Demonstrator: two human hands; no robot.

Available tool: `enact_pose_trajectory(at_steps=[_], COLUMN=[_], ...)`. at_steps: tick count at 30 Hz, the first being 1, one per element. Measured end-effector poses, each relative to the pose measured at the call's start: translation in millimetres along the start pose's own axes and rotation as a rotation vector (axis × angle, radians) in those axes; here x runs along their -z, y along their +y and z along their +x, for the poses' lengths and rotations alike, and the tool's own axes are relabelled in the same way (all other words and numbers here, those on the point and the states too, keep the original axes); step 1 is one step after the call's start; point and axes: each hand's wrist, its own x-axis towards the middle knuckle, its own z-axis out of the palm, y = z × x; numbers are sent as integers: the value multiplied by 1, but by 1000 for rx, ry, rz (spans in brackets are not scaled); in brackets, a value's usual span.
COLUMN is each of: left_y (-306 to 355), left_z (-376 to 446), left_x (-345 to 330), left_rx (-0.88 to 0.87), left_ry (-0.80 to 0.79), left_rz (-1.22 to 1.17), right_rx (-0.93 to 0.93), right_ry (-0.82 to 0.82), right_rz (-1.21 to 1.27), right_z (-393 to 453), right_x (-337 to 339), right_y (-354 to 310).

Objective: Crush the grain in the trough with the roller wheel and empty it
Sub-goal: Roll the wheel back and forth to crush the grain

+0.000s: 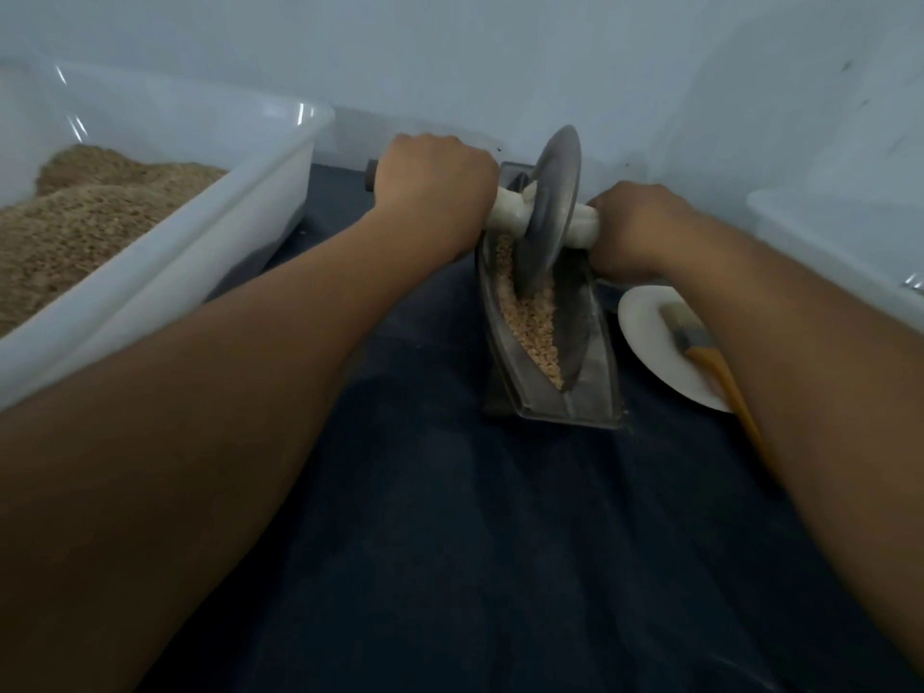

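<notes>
A dark metal boat-shaped trough (590, 342) stands on the dark blue cloth, with pale grain (537, 322) lying along its groove. A grey metal roller wheel (552, 212) stands on edge in the trough's far half, its rim down in the grain. A pale axle handle (507, 205) passes through the wheel's middle. My left hand (432, 185) grips the handle's left end, and my right hand (637, 225) grips its right end. The dark tip of the handle sticks out past my left hand.
A large white tub (165, 262) holding brown crushed grain sits at the left. A white plate (655, 342) with a wooden-handled brush (700, 347) lies right of the trough. Another white tub (840, 242) stands at the far right. A pale wall runs behind.
</notes>
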Motion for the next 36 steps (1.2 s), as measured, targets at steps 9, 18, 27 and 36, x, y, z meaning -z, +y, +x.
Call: enact_pose_trajectory(at_steps=[9, 18, 27, 36], left_y=[-2, 6, 6, 9], left_z=[-23, -49, -63, -74], left_x=[1, 12, 31, 38], left_rx=[33, 41, 16, -18], left_ry=[-4, 91, -46, -4], left_rz=[-33, -57, -104, -56], right_rx=[-11, -27, 2, 38], right_ry=[5, 70, 180, 312], right_rz=[9, 40, -48, -113], right_z=[-17, -59, -93, -118], right_x=[7, 1, -3, -8], right_y=[-7, -6, -9, -11])
